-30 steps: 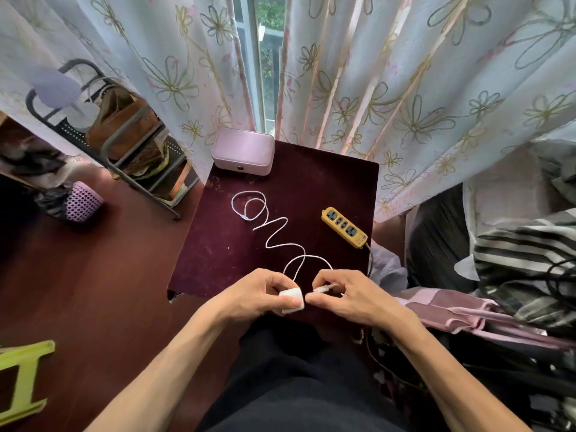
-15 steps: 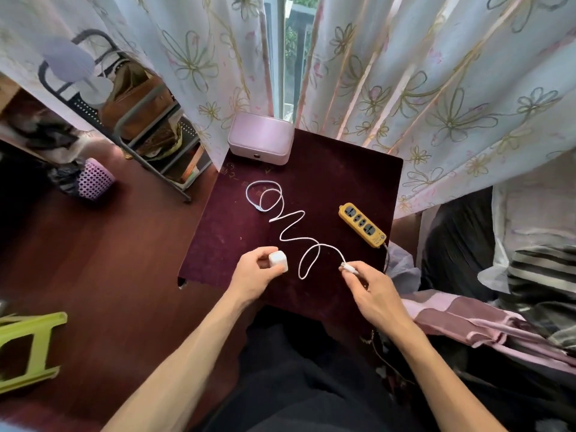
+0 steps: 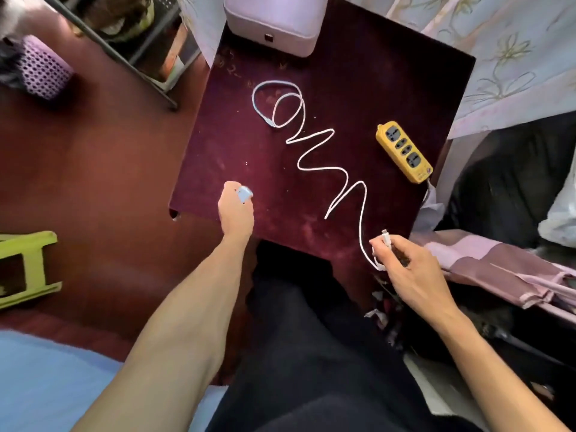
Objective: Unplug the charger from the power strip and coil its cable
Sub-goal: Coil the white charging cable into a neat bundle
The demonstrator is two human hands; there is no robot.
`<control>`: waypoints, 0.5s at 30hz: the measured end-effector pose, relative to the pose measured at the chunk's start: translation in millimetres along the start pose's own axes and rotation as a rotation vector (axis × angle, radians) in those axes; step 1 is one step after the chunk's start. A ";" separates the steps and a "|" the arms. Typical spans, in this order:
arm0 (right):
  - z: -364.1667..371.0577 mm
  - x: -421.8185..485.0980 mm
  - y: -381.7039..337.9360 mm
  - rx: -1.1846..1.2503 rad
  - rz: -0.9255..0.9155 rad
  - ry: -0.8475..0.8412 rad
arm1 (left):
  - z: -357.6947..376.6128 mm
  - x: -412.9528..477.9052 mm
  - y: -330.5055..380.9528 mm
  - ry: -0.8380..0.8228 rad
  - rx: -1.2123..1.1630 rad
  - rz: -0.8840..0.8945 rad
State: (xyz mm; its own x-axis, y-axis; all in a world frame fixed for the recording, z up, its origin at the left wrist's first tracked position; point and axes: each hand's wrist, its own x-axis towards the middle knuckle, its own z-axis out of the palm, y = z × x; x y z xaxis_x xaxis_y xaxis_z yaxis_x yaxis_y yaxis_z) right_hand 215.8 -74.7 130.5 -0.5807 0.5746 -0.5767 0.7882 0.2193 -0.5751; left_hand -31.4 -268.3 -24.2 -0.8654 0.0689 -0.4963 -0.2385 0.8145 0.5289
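On the dark red table (image 3: 367,88) a white cable (image 3: 314,149) lies in loose zigzags, with a loop at its far end. My left hand (image 3: 235,210) grips the small white charger block (image 3: 244,194) at the table's near left, separate from the cable. My right hand (image 3: 408,269) pinches the cable's near plug end off the table's front right corner. The yellow power strip (image 3: 403,151) rests near the right edge with nothing plugged into it.
A pink box (image 3: 274,26) sits at the table's far edge. Flowered curtains (image 3: 505,51) hang behind. A metal rack (image 3: 146,42) and purple basket (image 3: 43,70) stand left on the wooden floor, a green stool (image 3: 28,269) nearer. Folded clothes (image 3: 498,266) lie right.
My hands have pulled apart: the charger block went left in my left hand, the cable's plug end went right and nearer in my right. The view tilted down.
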 end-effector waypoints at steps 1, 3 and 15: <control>3.5 -2.1 2.5 0.012 0.005 -0.005 | 2.2 1.7 -6.4 0.001 0.022 -0.006; 8.0 -6.1 5.2 0.042 0.018 -0.003 | 4.3 4.5 -10.9 -0.013 0.043 -0.016; 3.4 -18.6 5.1 0.119 0.078 0.049 | 53.6 -6.2 120.8 -0.049 0.390 0.536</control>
State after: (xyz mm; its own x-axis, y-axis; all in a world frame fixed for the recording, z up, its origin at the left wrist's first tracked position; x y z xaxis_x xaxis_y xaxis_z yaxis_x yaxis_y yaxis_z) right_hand 229.9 -87.0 136.3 -0.5057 0.6249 -0.5948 0.7991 0.0795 -0.5959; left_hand -31.2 -139.5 5.9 -0.7966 0.5410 -0.2698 0.4040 0.8084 0.4281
